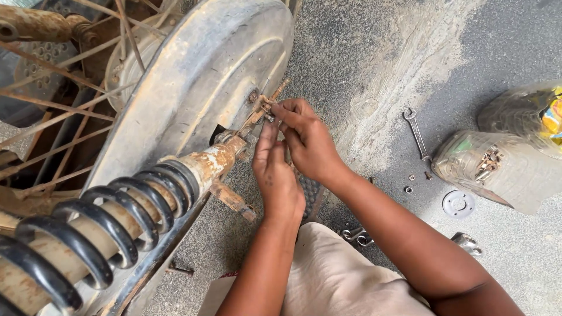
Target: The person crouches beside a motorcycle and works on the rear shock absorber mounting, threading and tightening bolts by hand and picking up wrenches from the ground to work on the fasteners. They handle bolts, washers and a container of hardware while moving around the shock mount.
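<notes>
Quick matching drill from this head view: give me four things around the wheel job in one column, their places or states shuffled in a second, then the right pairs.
Things:
1. spanner
2. coil spring
3. round metal disc
4. right hand

Places or states:
A. black, wound round a rusty shock absorber at lower left
B. fingertips on a small fastener by the mudguard
C. flat on the ground below the plastic bag
D. lying on the ground between the hands and the bag

Pairs: 1-D, 2-A, 3-C, 4-B
</notes>
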